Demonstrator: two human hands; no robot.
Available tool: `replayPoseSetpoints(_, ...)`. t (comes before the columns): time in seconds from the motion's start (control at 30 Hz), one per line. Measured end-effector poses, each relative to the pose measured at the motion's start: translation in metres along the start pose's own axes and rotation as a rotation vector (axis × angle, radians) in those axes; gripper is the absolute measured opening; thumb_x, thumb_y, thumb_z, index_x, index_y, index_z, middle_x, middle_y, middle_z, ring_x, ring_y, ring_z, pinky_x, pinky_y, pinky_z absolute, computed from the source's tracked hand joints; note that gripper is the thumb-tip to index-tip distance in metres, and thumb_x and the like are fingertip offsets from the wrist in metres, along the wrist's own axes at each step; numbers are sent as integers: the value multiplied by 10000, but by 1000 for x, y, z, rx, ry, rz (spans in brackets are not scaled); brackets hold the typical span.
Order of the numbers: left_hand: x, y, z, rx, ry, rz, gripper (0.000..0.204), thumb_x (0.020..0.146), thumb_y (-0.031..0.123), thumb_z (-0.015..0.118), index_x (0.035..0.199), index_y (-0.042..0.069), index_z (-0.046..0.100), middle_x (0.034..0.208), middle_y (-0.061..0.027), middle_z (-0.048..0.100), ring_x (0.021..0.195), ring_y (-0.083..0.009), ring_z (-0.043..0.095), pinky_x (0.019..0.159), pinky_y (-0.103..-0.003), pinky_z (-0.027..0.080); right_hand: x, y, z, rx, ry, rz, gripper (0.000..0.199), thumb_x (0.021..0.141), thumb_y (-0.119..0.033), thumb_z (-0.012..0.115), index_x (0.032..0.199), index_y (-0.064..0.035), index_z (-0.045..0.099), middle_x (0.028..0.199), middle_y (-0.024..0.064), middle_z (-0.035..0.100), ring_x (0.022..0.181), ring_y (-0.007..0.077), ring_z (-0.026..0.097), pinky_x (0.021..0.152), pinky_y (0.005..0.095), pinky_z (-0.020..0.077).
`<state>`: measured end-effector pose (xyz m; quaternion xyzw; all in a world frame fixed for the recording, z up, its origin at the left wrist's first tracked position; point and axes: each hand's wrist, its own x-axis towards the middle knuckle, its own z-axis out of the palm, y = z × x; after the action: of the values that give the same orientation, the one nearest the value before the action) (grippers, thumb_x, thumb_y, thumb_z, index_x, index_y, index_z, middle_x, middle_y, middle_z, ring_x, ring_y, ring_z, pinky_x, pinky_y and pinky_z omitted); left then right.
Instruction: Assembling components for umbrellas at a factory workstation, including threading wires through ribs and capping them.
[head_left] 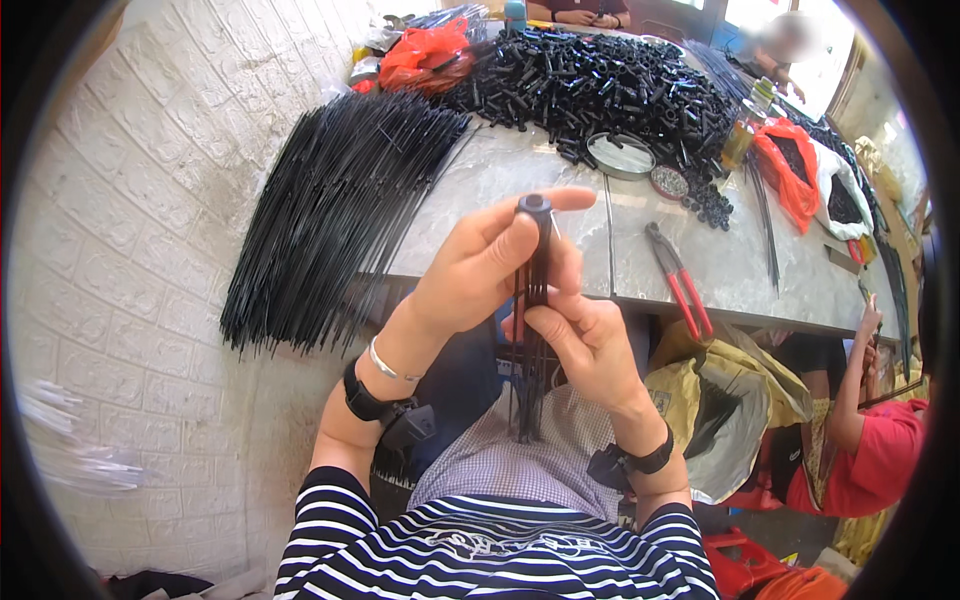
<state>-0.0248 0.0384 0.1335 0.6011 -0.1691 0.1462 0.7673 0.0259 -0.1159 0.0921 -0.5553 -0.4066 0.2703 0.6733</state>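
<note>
Upright in front of my lap is a slim black umbrella frame (534, 270), its thin ribs hanging down from a round, hollow-topped black hub (535, 205). My left hand (485, 260) is closed round the upper part, thumb beside the hub and one finger stretched out to the right behind it. Lower down, my right hand (578, 340) pinches the ribs between thumb and fingers. The rib ends reach down over the checked cloth (480, 460) on my lap. Red-handled pliers (680, 280) lie at the table's near edge, right of my hands.
Long black rods (340, 200) lie massed at the table's left. A large heap of black tubular parts (600, 85) covers the back. Nearby are a round dish (620, 155), a tin of small metal pieces (669, 182) and red bags (785, 170). A co-worker in red (885, 455) sits at right.
</note>
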Motion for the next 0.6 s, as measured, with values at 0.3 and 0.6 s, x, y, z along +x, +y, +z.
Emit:
replayPoseSetpoints(0.3, 47, 46, 40, -3, 49, 279, 717, 979, 537, 292, 1294, -89, 446, 578, 55, 358, 483, -24, 296, 441, -191, 235, 12, -68, -32, -295, 342, -425, 401, 801, -68, 710, 1172, 5, 576, 1034, 84, 621, 876, 162, 639, 719, 281, 541)
replayPoseSetpoints(0.6, 6, -27, 63, 241, 243, 328, 577, 995, 460, 367, 1300, -7, 518, 664, 65, 481, 575, -15, 402, 502, -177, 292, -13, -82, -28, -777, 249, -616, 467, 736, -118, 749, 1141, 14, 559, 1051, 169, 585, 870, 285, 616, 679, 340, 519)
